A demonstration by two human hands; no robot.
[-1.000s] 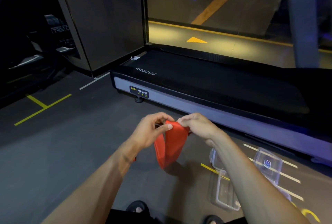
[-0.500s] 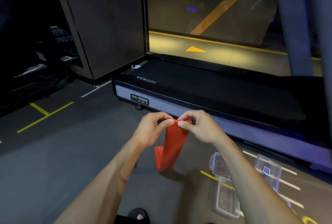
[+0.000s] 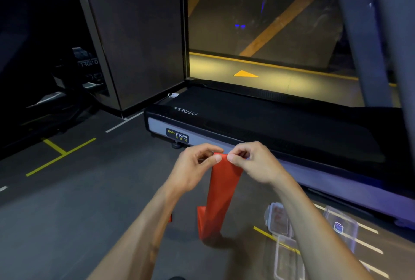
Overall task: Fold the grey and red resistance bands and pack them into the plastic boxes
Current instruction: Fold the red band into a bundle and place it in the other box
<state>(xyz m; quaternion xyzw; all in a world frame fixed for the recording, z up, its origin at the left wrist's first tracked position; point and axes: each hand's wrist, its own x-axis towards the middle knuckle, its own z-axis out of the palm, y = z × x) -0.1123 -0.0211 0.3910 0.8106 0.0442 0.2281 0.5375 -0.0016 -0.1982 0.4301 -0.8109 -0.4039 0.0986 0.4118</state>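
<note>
Item: flat red rubber resistance band [image 3: 221, 194], held up in the air before a black and grey treadmill deck [image 3: 269, 122]. Grip: left hand [image 3: 193, 169] and right hand [image 3: 253, 162] each pinch the band's top edge between thumb and fingertips, the two pinches close together, almost touching. Position relative to grip: the band hangs straight down from the pinches as a doubled strip; its lower end turns back on itself in a crease near the dark grey floor [image 3: 89, 212], whether touching it cannot be told. Receptacles: clear plastic boxes [image 3: 289, 259] with loose clip lids [image 3: 278, 219] lie on the floor to the lower right, partly hidden by the right forearm, well apart from the band's hanging end. Grey band: not visible. Stage, as judged: the red band is being lined up at its top for a further fold; nothing appears to be packed. Hazards, as judged: the hold is a light fingertip pinch on thin, springy material, so a layer may slip out and the strip fall open; the creased lower end may twist, giving an uneven fold that would sit badly in a shallow box; a fold released early is likely to spring back.
</note>
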